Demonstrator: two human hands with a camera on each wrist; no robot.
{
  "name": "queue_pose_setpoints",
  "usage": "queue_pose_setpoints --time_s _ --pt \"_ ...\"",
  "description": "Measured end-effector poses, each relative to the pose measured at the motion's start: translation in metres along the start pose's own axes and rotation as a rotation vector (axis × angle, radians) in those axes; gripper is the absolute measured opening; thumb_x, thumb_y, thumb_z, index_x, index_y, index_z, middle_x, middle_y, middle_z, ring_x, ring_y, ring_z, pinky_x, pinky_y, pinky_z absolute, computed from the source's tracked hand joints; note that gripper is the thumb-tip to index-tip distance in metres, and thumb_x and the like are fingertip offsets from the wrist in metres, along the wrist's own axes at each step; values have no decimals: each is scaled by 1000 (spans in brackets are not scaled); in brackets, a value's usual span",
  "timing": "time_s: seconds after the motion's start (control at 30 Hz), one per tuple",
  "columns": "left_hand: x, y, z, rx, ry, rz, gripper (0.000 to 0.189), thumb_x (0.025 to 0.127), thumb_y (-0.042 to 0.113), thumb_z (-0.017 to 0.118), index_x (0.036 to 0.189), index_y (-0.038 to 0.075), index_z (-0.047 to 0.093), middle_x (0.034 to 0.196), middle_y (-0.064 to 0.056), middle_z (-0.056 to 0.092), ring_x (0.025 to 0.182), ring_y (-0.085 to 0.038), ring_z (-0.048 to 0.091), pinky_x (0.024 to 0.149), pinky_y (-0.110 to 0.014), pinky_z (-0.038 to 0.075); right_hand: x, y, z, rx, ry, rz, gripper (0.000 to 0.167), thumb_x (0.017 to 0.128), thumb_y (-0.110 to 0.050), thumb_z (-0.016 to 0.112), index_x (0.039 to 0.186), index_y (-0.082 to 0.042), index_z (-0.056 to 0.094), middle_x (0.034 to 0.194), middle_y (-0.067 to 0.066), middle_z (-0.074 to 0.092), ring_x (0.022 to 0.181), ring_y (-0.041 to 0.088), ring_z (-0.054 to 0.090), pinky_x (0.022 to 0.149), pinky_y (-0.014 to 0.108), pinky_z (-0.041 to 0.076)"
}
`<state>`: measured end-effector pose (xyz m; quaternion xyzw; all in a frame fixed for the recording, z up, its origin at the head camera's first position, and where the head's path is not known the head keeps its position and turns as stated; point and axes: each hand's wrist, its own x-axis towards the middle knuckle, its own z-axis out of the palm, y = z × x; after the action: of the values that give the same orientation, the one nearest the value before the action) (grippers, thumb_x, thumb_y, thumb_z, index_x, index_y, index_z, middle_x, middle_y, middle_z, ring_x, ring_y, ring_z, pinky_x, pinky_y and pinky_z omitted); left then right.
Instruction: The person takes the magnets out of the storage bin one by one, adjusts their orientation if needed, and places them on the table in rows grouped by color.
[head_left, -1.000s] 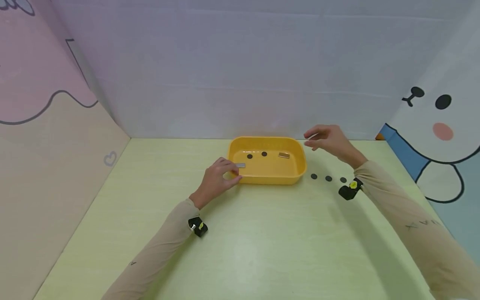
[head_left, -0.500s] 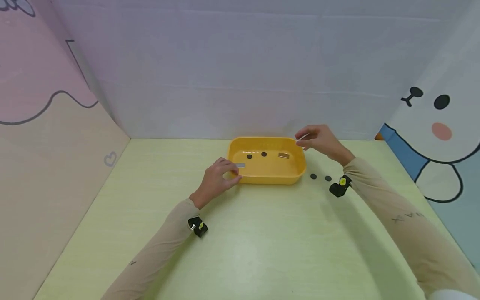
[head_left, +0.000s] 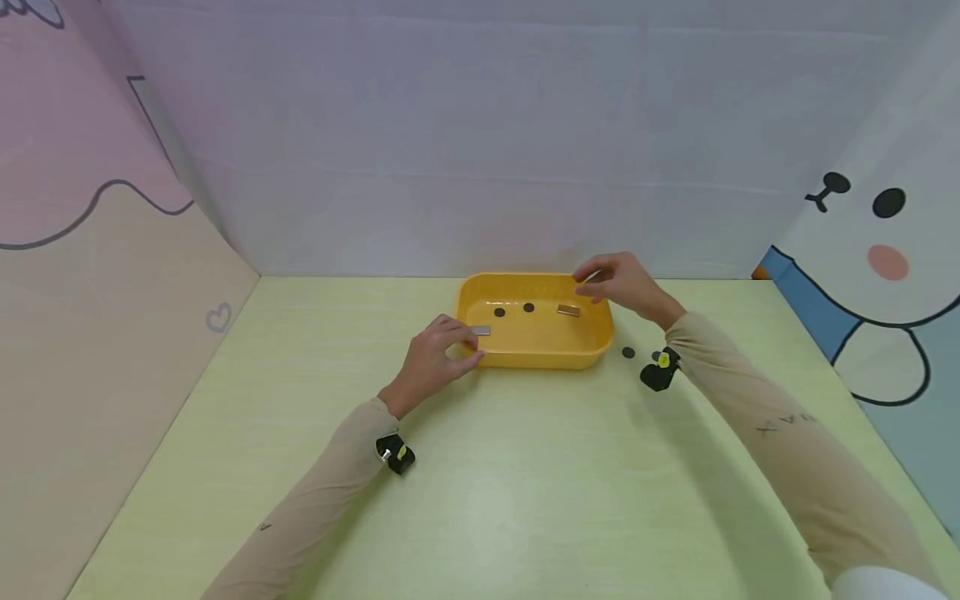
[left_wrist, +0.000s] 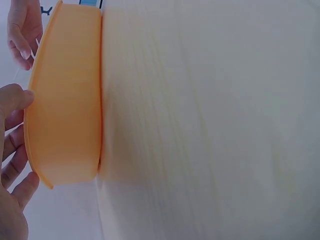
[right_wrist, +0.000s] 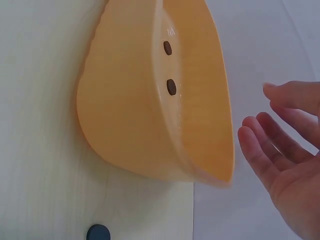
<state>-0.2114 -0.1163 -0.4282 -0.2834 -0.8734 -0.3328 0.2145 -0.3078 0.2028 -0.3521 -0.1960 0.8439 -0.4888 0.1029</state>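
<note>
A yellow plastic basin (head_left: 540, 360) stands on the table near the back wall. My left hand (head_left: 435, 358) grips its left front rim, thumb and fingertips on the edge in the left wrist view. Over the basin's right back rim hovers my right hand (head_left: 621, 285), fingers loosely bent, with nothing visible between them in the right wrist view. Inside the basin lie two dark round discs, one left (head_left: 499, 312) and one right (head_left: 528, 307). A silver rectangular piece (head_left: 483, 331) is by my left fingertips, and a gold-edged rectangular piece (head_left: 568, 311) lies at the right.
Right of the basin a dark disc (head_left: 628, 352) lies on the pale green table (head_left: 480, 483). Another disc (head_left: 656, 357) is partly hidden by the right wrist camera (head_left: 660, 371). A white back wall (head_left: 450, 167) rises behind the basin, with printed panels on both sides.
My right hand has moved left, from beside the basin to over its right back rim. Its wrist camera now covers discs on the table. The left hand and the basin stay put.
</note>
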Motion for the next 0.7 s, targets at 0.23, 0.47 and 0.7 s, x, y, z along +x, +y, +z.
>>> queue_pose_setpoints --time_s 0.23,0.47,0.7 --pt "0 0 2 8 1 5 14 77 21 78 78 14 66 84 4 66 88 -14 55 73 -32 49 8 -1 8 -14 -34 42 31 86 -6 68 112 8 61 110 23 61 96 39 60 78 48 52" --pt "0 0 1 8 14 6 14 76 20 78 77 14 66 83 4 66 86 -14 54 72 -32 49 17 -4 18 -70 -89 65 32 86 -7 68 113 9 60 111 24 60 94 39 60 78 43 53" --pt "-2 -1 2 9 0 3 13 78 22 77 78 14 66 85 4 67 88 -13 54 72 -30 49 25 -2 28 -93 -122 65 32 85 -4 69 112 9 60 113 26 58 92 41 59 78 47 52"
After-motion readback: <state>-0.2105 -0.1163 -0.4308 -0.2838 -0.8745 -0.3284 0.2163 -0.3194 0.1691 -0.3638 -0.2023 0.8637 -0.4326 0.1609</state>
